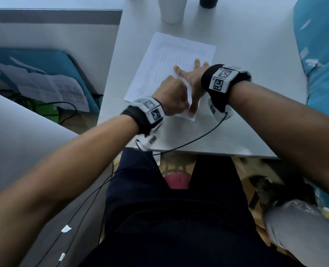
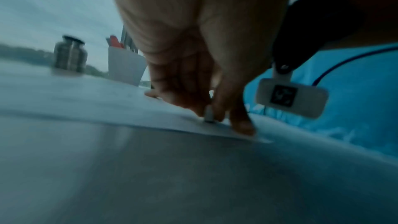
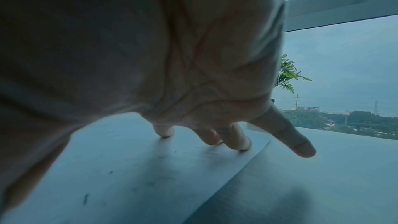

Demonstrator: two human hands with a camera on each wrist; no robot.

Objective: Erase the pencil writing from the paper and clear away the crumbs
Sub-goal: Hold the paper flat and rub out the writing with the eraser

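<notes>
Forearms fill the bottom of the head view, both reaching in over the near edge of the table (image 1: 237, 116). Left hand (image 1: 174, 97) is curled into a loose fist, and from the left wrist camera you can see the fingers pinching a small white eraser (image 2: 208, 114) with its tip down on the paper (image 1: 181, 51), close to the sheet's near corner. Right hand (image 1: 191, 81) is spread flat, fingers straight and pressing the sheet down so it doesn't slide; it isn't holding anything.

The paper sits skewed, about mid-table and closer to the left edge. Progress-wise I'd say roughly the middle of it, maybe less. The faint pencil writing (image 1: 174, 63) still shows on the far half of the sheet, something like "Hello", plus some fainter strokes just below it beside the left hand. So plenty of rubbing left.

Right wrist view shows a few dark crumbs (image 3: 111, 171) scattered on the paper, so the sweeping part hasn't been done yet either. A white cup (image 1: 171, 9) and a dark one (image 1: 208, 1) stand at the far edge, well apart from the sheet.
</notes>
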